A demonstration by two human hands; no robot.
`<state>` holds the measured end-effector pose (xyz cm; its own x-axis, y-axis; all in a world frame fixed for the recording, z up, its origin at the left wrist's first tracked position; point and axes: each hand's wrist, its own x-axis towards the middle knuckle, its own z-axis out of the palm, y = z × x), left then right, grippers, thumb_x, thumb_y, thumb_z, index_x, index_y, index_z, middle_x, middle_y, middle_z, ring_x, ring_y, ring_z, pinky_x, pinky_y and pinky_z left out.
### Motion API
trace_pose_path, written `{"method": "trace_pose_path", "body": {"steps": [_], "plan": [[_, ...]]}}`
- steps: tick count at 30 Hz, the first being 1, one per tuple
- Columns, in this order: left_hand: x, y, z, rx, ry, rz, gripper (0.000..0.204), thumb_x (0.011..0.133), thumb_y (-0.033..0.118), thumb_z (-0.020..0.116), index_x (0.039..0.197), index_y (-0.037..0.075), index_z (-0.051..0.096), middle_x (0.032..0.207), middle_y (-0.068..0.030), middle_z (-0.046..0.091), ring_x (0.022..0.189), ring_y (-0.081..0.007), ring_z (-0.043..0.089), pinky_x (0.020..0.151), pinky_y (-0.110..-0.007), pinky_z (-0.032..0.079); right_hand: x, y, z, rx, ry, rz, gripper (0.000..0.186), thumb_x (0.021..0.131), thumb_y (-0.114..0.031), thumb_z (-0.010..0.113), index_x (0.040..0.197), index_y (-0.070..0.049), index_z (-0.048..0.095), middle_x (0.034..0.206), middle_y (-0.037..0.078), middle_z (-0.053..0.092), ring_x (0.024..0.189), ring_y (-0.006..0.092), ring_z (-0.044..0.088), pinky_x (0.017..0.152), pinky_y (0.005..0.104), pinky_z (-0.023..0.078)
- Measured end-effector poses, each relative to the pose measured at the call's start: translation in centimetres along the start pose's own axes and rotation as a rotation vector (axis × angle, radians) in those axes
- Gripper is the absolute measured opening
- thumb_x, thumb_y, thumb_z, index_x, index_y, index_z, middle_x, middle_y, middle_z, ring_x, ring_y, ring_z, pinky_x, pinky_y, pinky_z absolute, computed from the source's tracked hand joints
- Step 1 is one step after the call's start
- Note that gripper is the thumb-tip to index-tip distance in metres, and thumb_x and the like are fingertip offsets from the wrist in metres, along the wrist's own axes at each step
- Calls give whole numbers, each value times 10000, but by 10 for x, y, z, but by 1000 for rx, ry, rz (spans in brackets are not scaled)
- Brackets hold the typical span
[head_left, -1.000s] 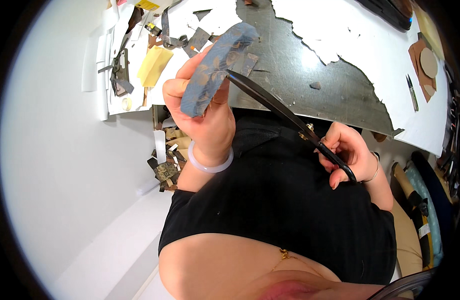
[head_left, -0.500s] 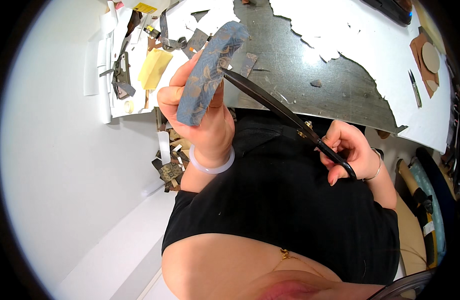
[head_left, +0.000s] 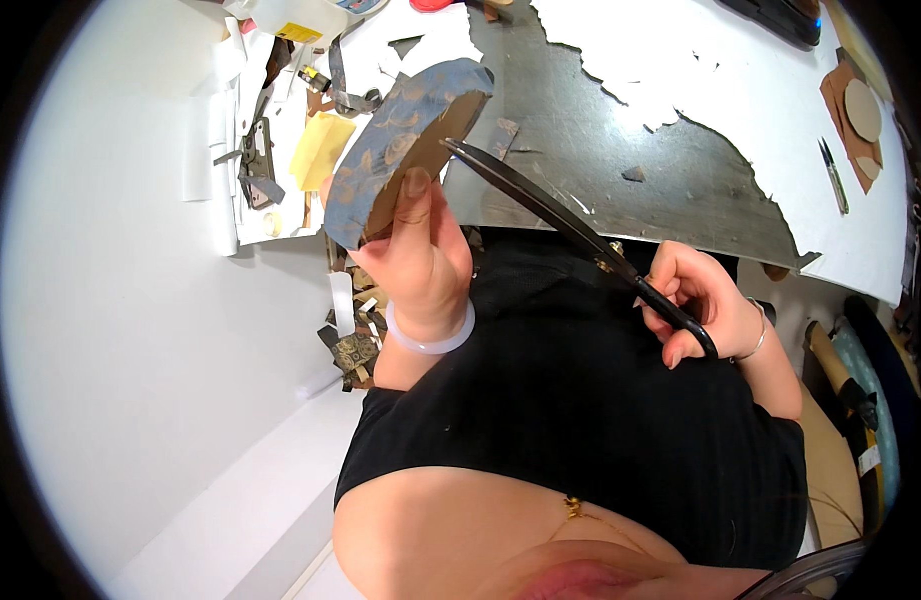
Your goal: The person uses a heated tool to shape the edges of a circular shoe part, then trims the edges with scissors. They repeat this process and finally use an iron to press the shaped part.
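My left hand [head_left: 421,255] holds up a curved piece of blue patterned fabric [head_left: 396,125] with a plain brown side, thumb on the brown side and the other fingers mostly hidden behind. The fabric's edge along the brown part looks ragged. My right hand [head_left: 703,300] grips a pair of large black scissors [head_left: 551,210] by the handles. Their blades look closed, and the tip points at the right edge of the piece. Whether the tip touches it, I cannot tell.
Beyond my hands is a table with a dark metal sheet [head_left: 581,180] and torn white paper [head_left: 701,60]. At left lie a yellow paper [head_left: 321,150], a phone [head_left: 259,150] and scraps. A pen [head_left: 834,178] and brown pieces [head_left: 863,115] lie right. More scraps [head_left: 356,350] sit below the table's left edge.
My left hand has turned the fabric piece, so its brown side now shows and the thumb lies on it. The scissors and my right hand have hardly moved.
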<state>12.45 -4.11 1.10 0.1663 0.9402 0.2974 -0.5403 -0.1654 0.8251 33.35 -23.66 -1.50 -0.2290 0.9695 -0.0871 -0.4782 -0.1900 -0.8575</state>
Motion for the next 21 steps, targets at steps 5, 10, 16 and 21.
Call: {"method": "trace_pose_path", "body": {"steps": [5,10,16,21], "plan": [[-2,6,9,-81,-8,-95,354,924,-27,646,1253,61,549,1266,-78,603,1237,-265,551,1123,-513,383,1,0,2,50,-17,-12,593,718,-266,948,1022,-52,486,764,-9,565,646,30,474,546,188,350],[1,5,3,-98,-125,-93,310,889,-44,674,1128,92,532,1217,-70,593,1219,-262,551,1124,-521,369,-2,4,2,42,-6,-37,589,717,-264,947,1014,-56,483,767,-11,567,645,26,468,547,184,347],[0,5,5,-85,-104,-97,298,885,-42,686,1087,106,525,1211,-60,591,1217,-256,548,1129,-512,362,-3,4,2,25,4,-38,541,731,-218,936,999,-61,494,780,-19,578,657,11,484,547,170,352],[0,7,10,-92,-83,-99,302,882,-57,678,1074,107,513,1224,-61,591,1218,-253,546,1134,-510,354,-2,3,3,8,15,-36,511,739,-182,929,986,-60,499,793,-13,598,666,8,508,549,159,359]]}}
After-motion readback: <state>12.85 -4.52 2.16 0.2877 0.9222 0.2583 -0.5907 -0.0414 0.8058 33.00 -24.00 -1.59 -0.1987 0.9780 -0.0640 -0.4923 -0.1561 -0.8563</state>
